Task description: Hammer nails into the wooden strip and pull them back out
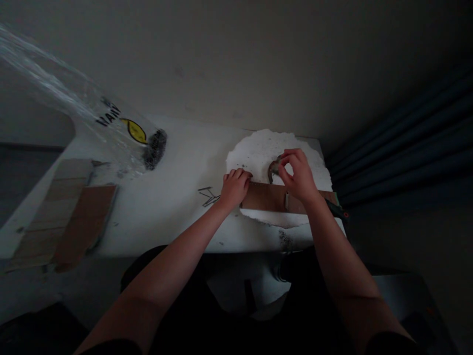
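Observation:
My left hand (235, 188) is closed over the left end of a flat brown wooden board (264, 197). Its fingers rest at the board's far edge. Above the board, my right hand (299, 173) is bent into a pinch, thumb against forefinger; whatever lies between the fingertips is too small to make out. Just left of that pinch is a curved metal piece (272, 170), resembling a claw hammer's head. A dark green grip with a red spot (338, 211) sticks out beyond my right wrist. A lighter wooden piece (295, 204) overlaps the board's right part, partly hidden by my wrist.
Beneath the board is a ragged white sheet (247, 150) on the white table (177, 207). Several thin nails (209, 195) lie left of my left hand. Farther left are a clear plastic bag (125, 153) with dark contents and wooden boards (86, 214). A dark curtain (399, 143) hangs right.

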The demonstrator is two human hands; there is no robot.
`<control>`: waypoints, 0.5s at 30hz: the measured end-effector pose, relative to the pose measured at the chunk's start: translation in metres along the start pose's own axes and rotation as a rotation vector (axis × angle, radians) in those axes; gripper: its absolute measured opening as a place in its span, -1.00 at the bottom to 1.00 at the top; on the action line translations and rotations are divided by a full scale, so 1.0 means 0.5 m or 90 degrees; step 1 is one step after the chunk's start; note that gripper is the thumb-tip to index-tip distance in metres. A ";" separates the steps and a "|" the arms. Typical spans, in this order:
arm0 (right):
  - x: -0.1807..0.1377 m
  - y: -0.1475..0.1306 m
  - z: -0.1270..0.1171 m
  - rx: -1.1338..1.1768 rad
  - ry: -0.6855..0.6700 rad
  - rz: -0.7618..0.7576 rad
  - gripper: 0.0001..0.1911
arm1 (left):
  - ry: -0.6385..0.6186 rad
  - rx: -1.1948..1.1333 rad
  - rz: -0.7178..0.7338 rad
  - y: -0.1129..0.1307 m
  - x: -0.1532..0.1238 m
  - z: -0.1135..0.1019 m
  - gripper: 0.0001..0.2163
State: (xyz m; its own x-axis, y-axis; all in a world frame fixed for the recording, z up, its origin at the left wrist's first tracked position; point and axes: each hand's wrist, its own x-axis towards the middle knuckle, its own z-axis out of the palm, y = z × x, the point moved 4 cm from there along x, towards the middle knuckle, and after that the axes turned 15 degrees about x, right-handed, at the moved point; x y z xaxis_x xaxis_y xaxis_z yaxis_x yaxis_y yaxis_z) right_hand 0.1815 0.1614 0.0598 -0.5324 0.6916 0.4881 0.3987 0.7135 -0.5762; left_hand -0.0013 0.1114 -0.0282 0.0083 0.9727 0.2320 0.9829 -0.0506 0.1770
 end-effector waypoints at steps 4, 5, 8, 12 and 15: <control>-0.022 0.000 0.041 0.039 -0.075 -0.004 -0.89 | 0.059 -0.072 0.045 0.008 -0.004 -0.025 -0.77; -0.028 -0.001 0.052 0.051 -0.082 0.000 -0.89 | 0.072 -0.092 0.067 0.012 -0.004 -0.031 -0.76; -0.034 -0.007 0.076 0.103 -0.065 0.021 -0.86 | 0.081 -0.136 0.111 0.019 -0.003 -0.040 -0.78; -0.032 -0.014 0.091 0.155 -0.040 0.047 -0.84 | 0.034 -0.190 0.129 0.019 0.001 -0.031 -0.81; -0.032 -0.014 0.100 0.153 -0.020 0.057 -0.84 | 0.016 -0.283 0.145 0.021 0.002 -0.026 -0.81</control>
State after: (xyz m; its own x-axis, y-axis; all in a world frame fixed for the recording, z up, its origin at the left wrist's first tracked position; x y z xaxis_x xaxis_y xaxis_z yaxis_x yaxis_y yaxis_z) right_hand 0.1499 0.1394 0.0234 -0.5278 0.7443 0.4091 0.2589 0.5998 -0.7571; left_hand 0.0068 0.1089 -0.0137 0.2041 0.9204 0.3334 0.7832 -0.3579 0.5084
